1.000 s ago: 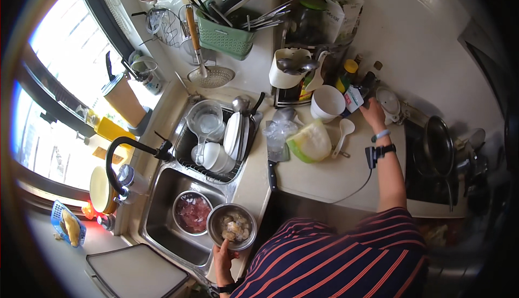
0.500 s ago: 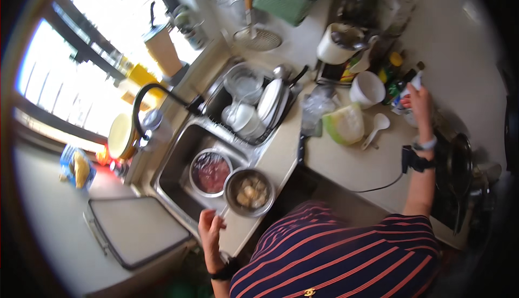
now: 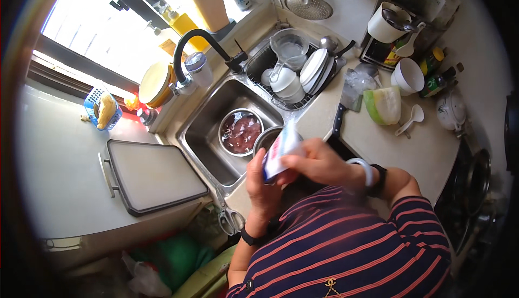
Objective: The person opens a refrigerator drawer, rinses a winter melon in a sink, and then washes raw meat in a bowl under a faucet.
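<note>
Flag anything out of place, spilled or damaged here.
The knife: its handle reaches the front edge of the counter, so it could probably get knocked off. Nothing looks clearly damaged.

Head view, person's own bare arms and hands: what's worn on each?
Left hand: ungloved, with a black band around the wrist. Right hand: ungloved, with a pale, smooth, rounded bangle and a wider black strap farther up the arm. Right sleeve: short, dark navy fabric with thin pinkish-red stripes.
</note>
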A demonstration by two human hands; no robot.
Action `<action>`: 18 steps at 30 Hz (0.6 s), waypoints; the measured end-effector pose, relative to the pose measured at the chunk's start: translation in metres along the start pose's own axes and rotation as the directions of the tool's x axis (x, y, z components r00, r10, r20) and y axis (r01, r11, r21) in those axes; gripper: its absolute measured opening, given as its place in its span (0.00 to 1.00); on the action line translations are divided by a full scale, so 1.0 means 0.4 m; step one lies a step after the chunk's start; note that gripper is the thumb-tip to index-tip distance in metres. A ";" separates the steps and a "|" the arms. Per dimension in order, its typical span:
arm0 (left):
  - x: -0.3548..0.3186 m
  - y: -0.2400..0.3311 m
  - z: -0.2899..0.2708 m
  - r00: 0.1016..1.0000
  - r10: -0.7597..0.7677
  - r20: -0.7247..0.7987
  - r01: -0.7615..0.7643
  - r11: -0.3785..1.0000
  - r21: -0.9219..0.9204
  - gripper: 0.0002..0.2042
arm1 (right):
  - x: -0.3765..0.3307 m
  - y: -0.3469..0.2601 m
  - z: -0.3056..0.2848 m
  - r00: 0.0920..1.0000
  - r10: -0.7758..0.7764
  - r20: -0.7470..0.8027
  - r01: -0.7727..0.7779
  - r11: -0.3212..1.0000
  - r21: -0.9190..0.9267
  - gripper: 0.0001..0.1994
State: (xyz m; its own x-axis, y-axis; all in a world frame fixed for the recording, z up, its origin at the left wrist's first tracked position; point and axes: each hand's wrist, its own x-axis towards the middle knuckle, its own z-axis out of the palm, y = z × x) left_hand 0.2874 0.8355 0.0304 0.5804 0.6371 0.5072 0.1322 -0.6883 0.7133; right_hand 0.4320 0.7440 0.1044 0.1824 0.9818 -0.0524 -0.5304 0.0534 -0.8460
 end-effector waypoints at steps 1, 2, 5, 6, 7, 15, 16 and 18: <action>-0.015 -0.015 -0.006 0.999 -0.049 -0.016 0.050 0.999 0.019 0.30 | 0.026 0.022 -0.001 0.996 -0.008 0.092 0.024 0.985 -0.172 0.13; -0.023 -0.023 -0.015 0.995 -0.098 -0.032 0.099 0.994 0.038 0.27 | 0.052 0.036 -0.011 0.984 0.000 0.181 0.062 0.940 -0.336 0.14; -0.053 -0.035 -0.066 0.909 -0.413 -0.049 0.406 0.907 -0.115 0.21 | 0.103 0.034 -0.056 0.972 0.067 0.225 -0.002 0.961 -0.276 0.16; -0.059 -0.039 -0.090 0.912 -0.409 -0.014 0.404 0.905 -0.131 0.19 | 0.107 0.029 -0.079 0.983 0.057 0.174 -0.015 0.972 -0.233 0.17; -0.081 -0.050 -0.108 0.893 -0.450 -0.004 0.448 0.890 -0.088 0.19 | 0.109 0.039 -0.122 0.989 0.062 0.132 -0.033 0.976 -0.215 0.18; -0.127 -0.050 -0.119 0.927 -0.369 0.058 0.362 0.926 0.109 0.18 | 0.018 0.256 -0.344 0.962 0.164 -0.218 -0.269 0.717 -0.643 0.10; -0.121 -0.062 -0.111 0.928 -0.367 0.065 0.359 0.927 0.111 0.18 | 0.014 0.271 -0.344 0.951 0.212 -0.223 -0.308 0.691 -0.654 0.10; -0.109 -0.098 -0.087 0.893 -0.418 0.166 0.379 0.898 0.224 0.17 | 0.007 0.294 -0.343 0.931 0.261 -0.256 -0.365 0.665 -0.652 0.10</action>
State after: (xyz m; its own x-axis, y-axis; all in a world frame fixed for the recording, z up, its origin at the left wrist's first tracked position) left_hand 0.2289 0.8469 -0.0029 0.5966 0.7991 0.0743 0.5188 -0.4547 0.7240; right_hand 0.4836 0.7280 -0.0680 0.2432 0.8814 -0.4049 0.1204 -0.4416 -0.8891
